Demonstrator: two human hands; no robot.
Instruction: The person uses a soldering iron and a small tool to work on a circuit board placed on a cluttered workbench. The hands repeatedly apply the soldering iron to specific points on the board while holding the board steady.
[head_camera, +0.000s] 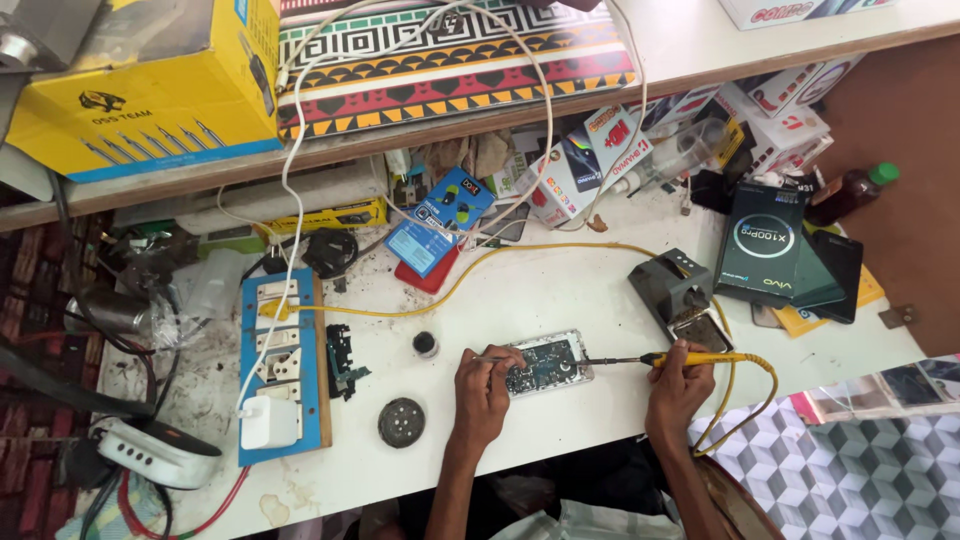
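Opened phone (548, 364) lying flat at lower centre of the frame, back off, circuit board bared (repair under way, judging by that; nothing closed up yet). Left hand (485, 385) touching its left edge, fingers pinched on a thin tool. Right hand (680, 378) just right of it, closed around a yellow soldering iron (690, 357), tip reaching the phone's right edge. Blue power strip (283, 365) far left.

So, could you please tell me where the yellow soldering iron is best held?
Judging by its pose, by the yellow handle, from the right, as the right hand does. The soldering iron lies level with its bare metal tip at the opened phone on the left.
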